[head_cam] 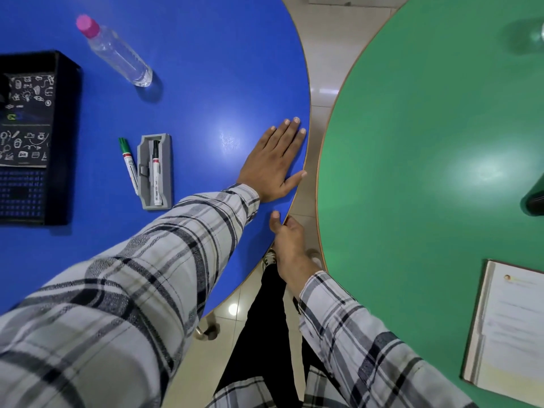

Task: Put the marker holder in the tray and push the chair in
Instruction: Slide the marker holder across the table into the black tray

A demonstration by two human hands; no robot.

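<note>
The left hand [272, 163] is laid flat and empty on the blue worktop [206, 69], fingers spread, their tips at its curved right edge. The right hand [287, 237] is closed on that same edge lower down, thumb on top, the fingers hidden beneath. A second, green worktop [426, 142] is seen to the right, parted from the blue one by a narrow strip of tiled floor [318, 92], where dark trouser legs and a shoe are glimpsed. The black tray [66, 142] is cut off by the left border; a patterned dark card is held in it, and what lies further inside cannot be made out. A clear bottle [117, 54] with a pink cap stands behind. The grey marker holder [156, 172] lies on the blue worktop between tray and left hand, apart from both, one marker seated in it. A green marker [128, 164] lies just beside it. A paper pad [506, 328] is cropped at the right.
</note>
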